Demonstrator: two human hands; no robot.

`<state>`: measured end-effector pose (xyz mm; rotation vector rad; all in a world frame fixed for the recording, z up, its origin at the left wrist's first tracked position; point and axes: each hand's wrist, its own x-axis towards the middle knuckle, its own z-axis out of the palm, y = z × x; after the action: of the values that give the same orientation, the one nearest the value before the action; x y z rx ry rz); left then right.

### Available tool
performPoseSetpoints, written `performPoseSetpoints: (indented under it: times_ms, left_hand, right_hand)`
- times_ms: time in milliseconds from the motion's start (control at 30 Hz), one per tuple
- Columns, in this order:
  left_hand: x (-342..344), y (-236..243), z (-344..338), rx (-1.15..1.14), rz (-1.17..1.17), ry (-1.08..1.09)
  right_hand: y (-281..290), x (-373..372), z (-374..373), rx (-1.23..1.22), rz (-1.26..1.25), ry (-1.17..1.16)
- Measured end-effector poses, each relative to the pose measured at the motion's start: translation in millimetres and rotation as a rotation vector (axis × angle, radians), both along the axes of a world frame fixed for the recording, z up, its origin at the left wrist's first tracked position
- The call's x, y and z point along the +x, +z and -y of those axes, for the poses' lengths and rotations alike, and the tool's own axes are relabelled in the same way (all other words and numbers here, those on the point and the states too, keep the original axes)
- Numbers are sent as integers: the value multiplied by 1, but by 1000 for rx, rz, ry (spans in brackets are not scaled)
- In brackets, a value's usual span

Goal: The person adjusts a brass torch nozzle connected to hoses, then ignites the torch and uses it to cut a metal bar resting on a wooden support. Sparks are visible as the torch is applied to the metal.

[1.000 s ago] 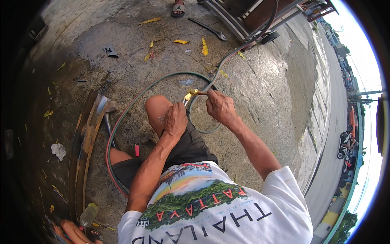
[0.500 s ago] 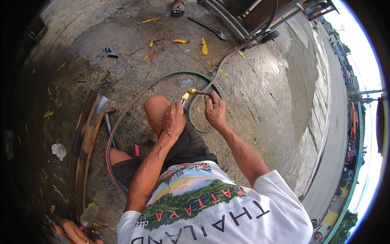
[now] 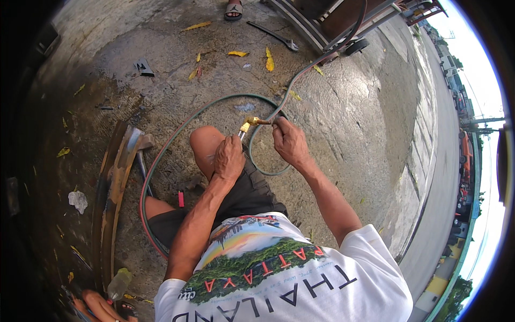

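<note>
A cutting torch [image 3: 245, 127] with a brass head and silver tubes is in front of me, above my bent knee. My left hand [image 3: 229, 159] is wrapped around its tubes just below the head. At the torch's dark tip, which points right, my right hand [image 3: 291, 141] has its thumb and fingers closed in a pinch. Whether a small thing sits between those fingers is too small to make out. A twin red and green hose [image 3: 185, 124] loops around my legs and passes behind the torch.
On the left lie a long curved rusty metal piece [image 3: 110, 188] and a hammer [image 3: 144, 150]. A pink block [image 3: 181, 198] is near my leg. Farther off are an adjustable wrench [image 3: 276, 36] and a wheeled metal cart [image 3: 322, 32]. Another person's foot [image 3: 234, 9] and hand [image 3: 99, 307] show at the edges.
My right wrist and forearm have swung slightly right, the fingers still at the torch tip. My left hand and the torch stay nearly where they were.
</note>
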<state>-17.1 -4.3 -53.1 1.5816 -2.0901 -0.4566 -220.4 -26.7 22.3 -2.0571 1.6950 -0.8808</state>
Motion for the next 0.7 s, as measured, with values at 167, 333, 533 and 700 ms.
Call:
performPoseSetpoints:
  times_ms: [167, 333, 533, 700]
  left_hand:
    - [-1, 1, 1, -13, -5, 9]
    - [0, 1, 2, -2, 8, 5]
    - [-1, 0, 1, -28, 1, 13]
    - [-3, 4, 3, -3, -11, 20]
  right_hand:
    - [4, -5, 7, -33, -84, 113]
    - [19, -7, 26, 71, -242, 237]
    - [22, -21, 49, 387, 30, 212]
    - [8, -31, 53, 707, 364, 114]
